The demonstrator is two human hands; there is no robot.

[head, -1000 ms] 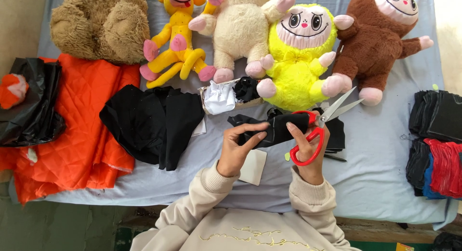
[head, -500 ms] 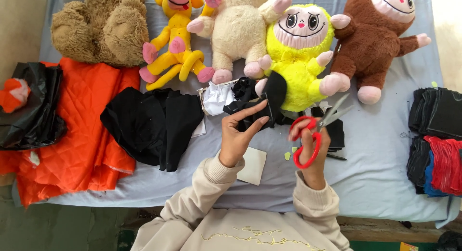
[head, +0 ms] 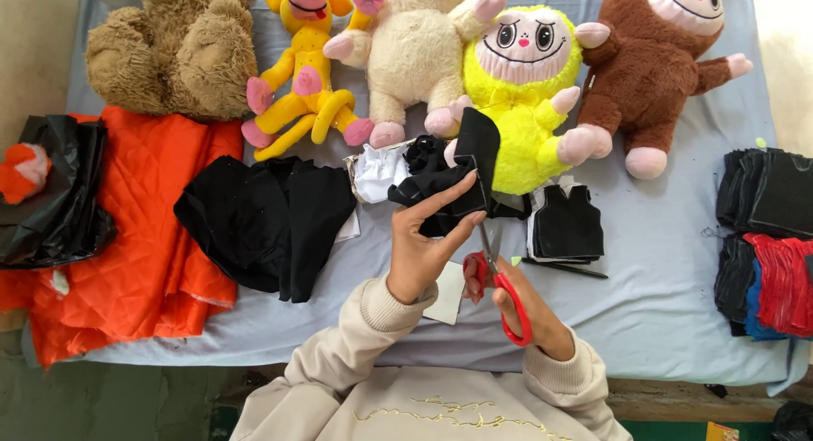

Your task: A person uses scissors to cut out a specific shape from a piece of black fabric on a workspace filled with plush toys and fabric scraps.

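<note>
the left hand [head: 421, 253] is holding up a piece of black fabric [head: 457, 174], its grip pinched on the cloth with the fingers stretched along the lower edge. the fabric is standing raised just in front of the yellow plush doll [head: 521, 94], partly covering its side. the right hand [head: 521, 299] is gripping a pair of red-handled scissors [head: 500, 276] — fingers closed through the loops — with the blades pointing up and meeting the lower edge of the black fabric; whether the blades are apart or together cannot be told.

everything is lying on a table covered with a pale blue sheet [head: 669, 272]. along the far edge a row of toys is resting: a tan teddy bear [head: 174, 52], a small yellow and pink plush figure [head: 305, 68], a cream plush animal [head: 415, 52] and a brown plush monkey [head: 656, 68]. orange cloth [head: 135, 229] is spreading over the left side, with a black plastic bag [head: 51, 204] beside it and a black garment [head: 267, 221] just right of it. a stack of black cut pieces [head: 566, 221] is sitting near the scissors — and piles of black, red and blue fabric [head: 766, 246] are lying at the right edge.
</note>
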